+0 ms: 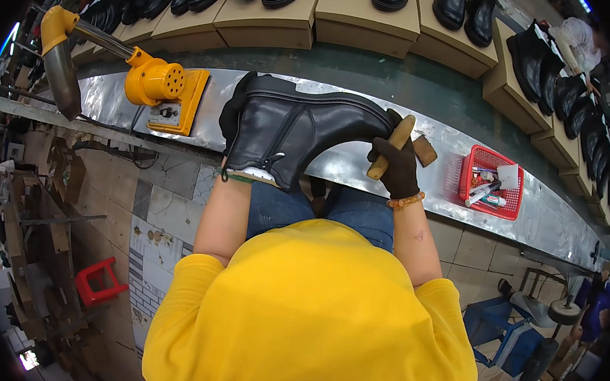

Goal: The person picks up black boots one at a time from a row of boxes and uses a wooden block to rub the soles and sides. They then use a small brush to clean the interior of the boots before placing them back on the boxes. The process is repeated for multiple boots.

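A black ankle boot (302, 129) is laid on its side across the shiny metal bench (546, 217), dead centre. The left hand (233, 117), gloved black, is shoved inside the shaft, so its grip can't be made out. A wooden-handled brush (393, 144) is gripped in the gloved right hand (396, 170) at the heel. Tan cardboard boxes (365, 12) are lined up at 12 o'clock, a red basket (492, 182) at 3, a yellow heat blower (157, 82) at 10.
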Motion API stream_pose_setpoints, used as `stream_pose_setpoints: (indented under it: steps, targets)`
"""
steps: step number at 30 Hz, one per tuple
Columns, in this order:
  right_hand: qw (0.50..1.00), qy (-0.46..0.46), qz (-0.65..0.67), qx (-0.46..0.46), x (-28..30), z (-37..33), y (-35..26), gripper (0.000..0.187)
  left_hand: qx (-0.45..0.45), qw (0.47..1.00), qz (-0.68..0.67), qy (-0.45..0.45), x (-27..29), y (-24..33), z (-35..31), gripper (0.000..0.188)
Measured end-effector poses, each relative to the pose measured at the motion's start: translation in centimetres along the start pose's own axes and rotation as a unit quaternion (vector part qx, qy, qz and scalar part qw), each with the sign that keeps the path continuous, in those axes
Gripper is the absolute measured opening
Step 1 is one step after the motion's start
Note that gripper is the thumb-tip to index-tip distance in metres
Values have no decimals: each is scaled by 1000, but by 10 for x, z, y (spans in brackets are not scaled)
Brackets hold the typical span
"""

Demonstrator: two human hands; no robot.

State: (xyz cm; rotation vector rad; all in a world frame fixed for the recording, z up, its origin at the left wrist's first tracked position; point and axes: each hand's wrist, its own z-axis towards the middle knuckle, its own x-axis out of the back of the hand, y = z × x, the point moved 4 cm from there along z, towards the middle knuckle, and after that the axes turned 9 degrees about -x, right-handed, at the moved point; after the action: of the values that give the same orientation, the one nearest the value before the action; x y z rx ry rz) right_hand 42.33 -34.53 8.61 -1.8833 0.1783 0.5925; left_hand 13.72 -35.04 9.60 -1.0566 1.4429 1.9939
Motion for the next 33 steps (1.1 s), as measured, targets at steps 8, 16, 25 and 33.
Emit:
stream_pose_setpoints:
  steps: [8, 16, 25, 33]
  targets:
    - [996, -34, 80, 23, -1, 7, -4, 68, 11, 999, -30, 17, 9, -2, -8, 47]
    - [998, -19, 30, 54, -8, 6, -23, 64, 69, 965, 252, 23, 26, -7, -27, 47]
    - [995, -29, -41, 87, -30, 7, -57, 56, 292, 953, -76, 24, 21, -36, -45, 52]
    - [986, -69, -144, 41, -47, 18, -78, 46, 348, 922, 140, -94, 63, -48, -62, 53]
